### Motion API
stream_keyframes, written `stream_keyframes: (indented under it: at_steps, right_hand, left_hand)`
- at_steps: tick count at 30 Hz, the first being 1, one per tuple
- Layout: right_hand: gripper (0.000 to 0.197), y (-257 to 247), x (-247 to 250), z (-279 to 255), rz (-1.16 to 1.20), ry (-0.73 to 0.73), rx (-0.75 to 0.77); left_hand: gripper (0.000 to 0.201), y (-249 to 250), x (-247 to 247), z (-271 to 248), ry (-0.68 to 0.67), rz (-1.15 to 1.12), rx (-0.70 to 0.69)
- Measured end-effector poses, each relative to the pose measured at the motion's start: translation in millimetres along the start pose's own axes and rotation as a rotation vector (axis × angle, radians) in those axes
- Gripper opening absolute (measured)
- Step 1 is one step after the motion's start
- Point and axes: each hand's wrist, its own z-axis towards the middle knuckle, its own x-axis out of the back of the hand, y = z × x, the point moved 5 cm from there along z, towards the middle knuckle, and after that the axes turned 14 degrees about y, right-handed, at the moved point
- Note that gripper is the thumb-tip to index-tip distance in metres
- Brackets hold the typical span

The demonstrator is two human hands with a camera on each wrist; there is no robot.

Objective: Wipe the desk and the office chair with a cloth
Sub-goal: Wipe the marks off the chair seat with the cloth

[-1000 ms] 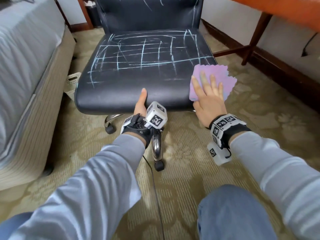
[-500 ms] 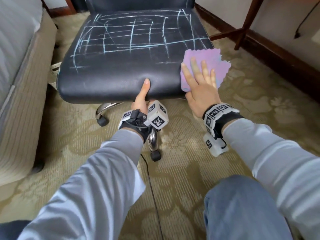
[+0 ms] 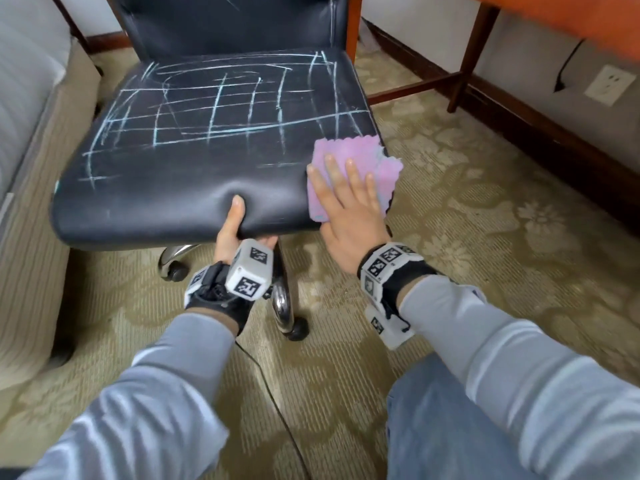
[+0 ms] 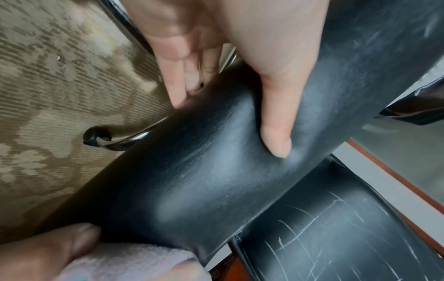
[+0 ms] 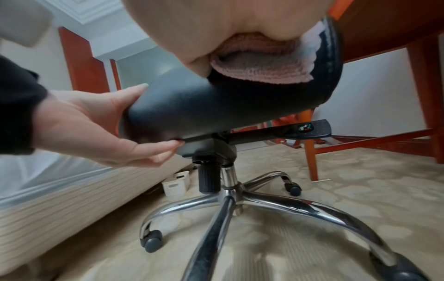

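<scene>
**Chair seat: cloth down at the front right corner, chalk grid not yet wiped**

You are on the chair half of the task. Your right hand [image 3: 349, 199] lies flat, fingers straight and spread, pressing the pink cloth [image 3: 360, 161] onto the front right corner of the office chair [image 3: 214, 161] seat. The cloth hangs slightly past the seat's right edge. Your left hand [image 3: 232, 226] is grasping the seat's front lip: the thumb digs into the top of the cushion and dents it, while the fingers [image 5: 153, 152] curl underneath, as the right wrist view shows. That grip looks meant to stop the chair rolling or swivelling on its castors.

Pale chalk lines cover most of the seat, and more show on the backrest [image 3: 225, 19], so wiping here seems barely begun. The orange wooden surface [image 3: 568, 12] is only partly in view at upper right; whether it is already clean cannot be told.

Next, I judge, you need to sweep the cloth leftward and back across the grid with firm, even pressure, keeping the left hand braced. Mind the overhanging edge: it could fold under or slip off the corner.
</scene>
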Motion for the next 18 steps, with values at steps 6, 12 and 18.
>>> stream_keyframes:
  at_steps: [6, 12, 18]
  right_hand:
    - [0.079, -55.2, 6.9, -6.2, 0.003, -0.054, 0.118]
    - [0.077, -65.1, 16.4, -3.6, 0.060, -0.053, 0.178]
    - [0.070, -53.2, 11.9, 24.5, 0.485, -0.086, 0.098]
  left_hand:
    - [0.046, 31.7, 27.1, -26.1, 0.130, 0.031, -0.139]
    - [0.053, 67.7, 68.5, -14.7, 0.175, 0.076, -0.191]
    - [0.077, 101.7, 105.6, -18.2, 0.663, 0.498, -0.343]
